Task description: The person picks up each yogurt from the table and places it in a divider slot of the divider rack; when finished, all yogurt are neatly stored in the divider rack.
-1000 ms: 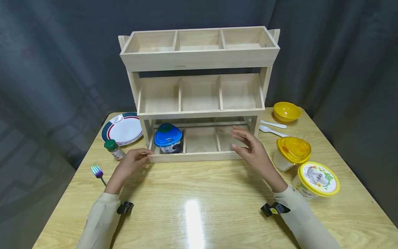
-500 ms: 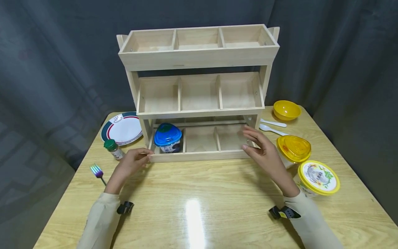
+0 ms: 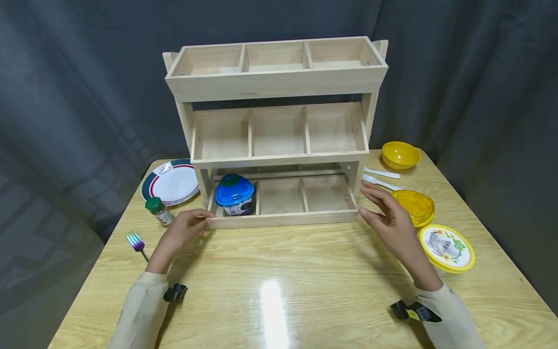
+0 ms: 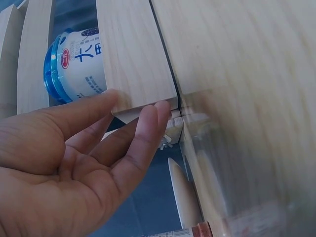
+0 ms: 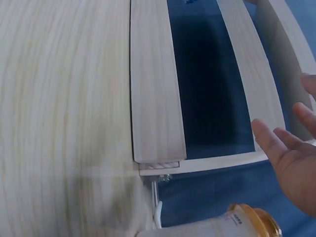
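The left hand (image 3: 182,231) pinches the wooden shelf (image 3: 279,85) at its lower corner, probably for steadiness, while the right hand (image 3: 390,225), fingers apart, holds nothing beside the other end, and the blue tub (image 3: 234,191) stands bottom-left, where the front board (image 3: 283,219) seems to prevent sliding.

- I see the left hand (image 3: 186,229) holding the wooden rack (image 3: 276,86), near left.
- The right hand (image 3: 389,225) is by its right end.
- A blue-lidded tub (image 3: 235,194) sits bottom left.
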Motion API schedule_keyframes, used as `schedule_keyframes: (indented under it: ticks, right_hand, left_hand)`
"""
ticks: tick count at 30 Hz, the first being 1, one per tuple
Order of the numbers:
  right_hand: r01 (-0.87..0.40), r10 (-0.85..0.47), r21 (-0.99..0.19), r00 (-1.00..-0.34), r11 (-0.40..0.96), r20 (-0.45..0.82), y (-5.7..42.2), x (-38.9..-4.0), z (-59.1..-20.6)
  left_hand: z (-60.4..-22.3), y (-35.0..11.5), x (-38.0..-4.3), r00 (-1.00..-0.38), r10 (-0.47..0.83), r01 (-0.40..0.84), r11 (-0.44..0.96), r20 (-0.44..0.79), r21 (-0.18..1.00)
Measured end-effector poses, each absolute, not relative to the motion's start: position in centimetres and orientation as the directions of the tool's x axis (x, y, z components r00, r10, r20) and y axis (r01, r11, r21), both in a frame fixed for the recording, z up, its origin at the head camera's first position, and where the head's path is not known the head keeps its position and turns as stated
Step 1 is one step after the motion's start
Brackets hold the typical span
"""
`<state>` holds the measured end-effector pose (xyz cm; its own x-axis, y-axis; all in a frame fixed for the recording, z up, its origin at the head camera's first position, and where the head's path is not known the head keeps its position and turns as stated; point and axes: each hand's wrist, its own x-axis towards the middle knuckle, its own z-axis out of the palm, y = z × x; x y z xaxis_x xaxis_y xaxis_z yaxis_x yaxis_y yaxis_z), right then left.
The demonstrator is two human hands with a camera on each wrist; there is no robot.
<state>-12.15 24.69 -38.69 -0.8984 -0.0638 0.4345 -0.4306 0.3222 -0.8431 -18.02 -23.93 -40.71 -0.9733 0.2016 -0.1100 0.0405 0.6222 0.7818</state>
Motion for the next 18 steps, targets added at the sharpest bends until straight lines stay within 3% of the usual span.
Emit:
schedule_keyframes:
  ticks: [18]
  right_hand:
    - [-0.341, 0.057, -0.783, -0.901, 0.520, 0.430, 27.5, -9.5, -38.0]
  left_hand:
    - [-40.6, -23.7, -17.9, -0.976, 0.181, 0.016, 0.621, -0.124, 0.784]
